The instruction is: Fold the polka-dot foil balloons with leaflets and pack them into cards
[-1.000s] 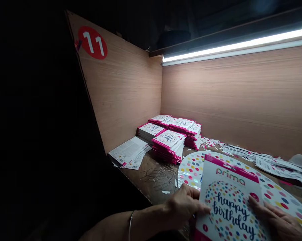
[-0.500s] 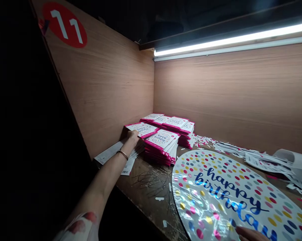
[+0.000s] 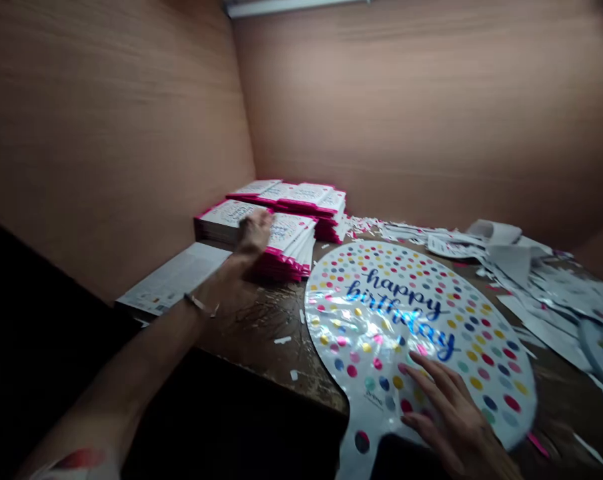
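A flat, round foil balloon (image 3: 381,313) lies on the worktop, white with coloured dots and "happy birthday" in blue letters. Over its lower part, my right hand (image 3: 449,407) is open with fingers spread, seemingly touching the foil. My left hand (image 3: 255,233) is smeared by motion at the stacks of pink-edged packets, in front of the left stack (image 3: 226,215) and beside the front stack (image 3: 294,233). Its fingers are too blurred to show a grip. Behind these stand more packet stacks (image 3: 309,195).
Printed white cards (image 3: 176,277) lie at the left along the wooden side wall (image 3: 131,133). Paper strips and offcuts (image 3: 521,260) are heaped at the right and back. Small scraps dot the dark worktop (image 3: 271,317), whose front edge drops into darkness.
The view has tilted down and turned right. My left hand has shifted rightward from the left stack's corner toward the front stack. More of my right hand and the balloon's neck now show.
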`<control>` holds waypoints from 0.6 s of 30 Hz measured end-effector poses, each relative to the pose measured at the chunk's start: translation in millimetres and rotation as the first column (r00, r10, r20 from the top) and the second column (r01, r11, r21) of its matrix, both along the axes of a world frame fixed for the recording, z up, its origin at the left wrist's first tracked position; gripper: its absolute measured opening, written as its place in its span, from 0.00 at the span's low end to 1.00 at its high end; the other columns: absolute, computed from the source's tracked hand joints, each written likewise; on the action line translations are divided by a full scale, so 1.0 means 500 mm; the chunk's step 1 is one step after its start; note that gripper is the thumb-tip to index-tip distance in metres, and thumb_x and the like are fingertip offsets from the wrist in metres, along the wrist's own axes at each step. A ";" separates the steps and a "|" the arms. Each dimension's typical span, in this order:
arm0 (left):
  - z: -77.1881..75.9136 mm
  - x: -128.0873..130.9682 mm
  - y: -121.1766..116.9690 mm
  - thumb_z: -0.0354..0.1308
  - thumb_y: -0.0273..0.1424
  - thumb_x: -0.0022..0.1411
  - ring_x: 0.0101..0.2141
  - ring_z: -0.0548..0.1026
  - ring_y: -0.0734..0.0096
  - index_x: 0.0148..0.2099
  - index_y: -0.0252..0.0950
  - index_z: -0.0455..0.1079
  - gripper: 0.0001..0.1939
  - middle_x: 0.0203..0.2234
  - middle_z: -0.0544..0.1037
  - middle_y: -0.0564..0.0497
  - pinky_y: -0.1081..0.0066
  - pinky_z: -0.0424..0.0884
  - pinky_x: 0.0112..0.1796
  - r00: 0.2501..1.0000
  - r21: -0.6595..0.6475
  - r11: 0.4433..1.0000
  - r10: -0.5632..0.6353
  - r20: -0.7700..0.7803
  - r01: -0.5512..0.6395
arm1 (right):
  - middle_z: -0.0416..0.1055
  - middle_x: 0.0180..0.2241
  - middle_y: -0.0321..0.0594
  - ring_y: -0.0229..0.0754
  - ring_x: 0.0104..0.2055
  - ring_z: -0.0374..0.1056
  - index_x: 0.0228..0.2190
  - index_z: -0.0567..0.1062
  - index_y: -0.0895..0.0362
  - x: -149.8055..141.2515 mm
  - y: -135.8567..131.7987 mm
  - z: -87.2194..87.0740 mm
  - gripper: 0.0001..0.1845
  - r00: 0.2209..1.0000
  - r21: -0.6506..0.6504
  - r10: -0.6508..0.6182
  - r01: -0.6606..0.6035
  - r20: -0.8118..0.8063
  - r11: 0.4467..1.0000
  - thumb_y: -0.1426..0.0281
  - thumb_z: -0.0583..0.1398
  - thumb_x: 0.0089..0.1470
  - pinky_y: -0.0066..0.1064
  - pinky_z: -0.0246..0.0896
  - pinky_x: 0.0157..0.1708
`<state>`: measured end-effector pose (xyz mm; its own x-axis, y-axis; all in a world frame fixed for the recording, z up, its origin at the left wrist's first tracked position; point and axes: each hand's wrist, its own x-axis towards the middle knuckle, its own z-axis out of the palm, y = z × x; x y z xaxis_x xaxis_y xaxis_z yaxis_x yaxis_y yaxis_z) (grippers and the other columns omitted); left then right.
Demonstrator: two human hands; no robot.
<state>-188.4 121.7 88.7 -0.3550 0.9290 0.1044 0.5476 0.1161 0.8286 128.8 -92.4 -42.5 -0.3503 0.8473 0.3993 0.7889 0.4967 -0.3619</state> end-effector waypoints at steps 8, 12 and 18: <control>-0.217 0.205 -0.191 0.47 0.34 0.64 0.61 0.47 0.54 0.59 0.34 0.59 0.22 0.59 0.58 0.42 0.53 0.39 0.58 0.201 -0.239 0.274 -0.935 -0.291 0.932 | 0.65 0.49 0.40 0.51 0.51 0.56 0.42 0.74 0.48 -0.093 0.005 0.018 0.14 0.974 -0.268 -0.129 0.076 -0.186 0.960 0.65 0.61 0.52 0.43 0.58 0.48; -0.211 0.200 -0.173 0.42 0.35 0.66 0.61 0.49 0.57 0.57 0.36 0.60 0.20 0.58 0.60 0.45 0.55 0.40 0.58 0.190 -0.260 0.254 -0.950 -0.249 0.931 | 0.69 0.39 0.40 0.47 0.43 0.62 0.34 0.77 0.50 -0.092 0.022 0.024 0.06 0.962 -0.282 -0.100 0.025 -0.255 0.959 0.67 0.60 0.53 0.39 0.60 0.43; -0.209 0.199 -0.168 0.42 0.34 0.66 0.61 0.48 0.58 0.57 0.35 0.61 0.19 0.58 0.59 0.45 0.54 0.38 0.58 0.195 -0.263 0.254 -0.954 -0.229 0.931 | 0.69 0.39 0.42 0.47 0.43 0.62 0.37 0.76 0.51 -0.096 0.031 0.025 0.08 0.970 -0.199 -0.028 -0.021 -0.243 0.980 0.67 0.60 0.53 0.40 0.59 0.43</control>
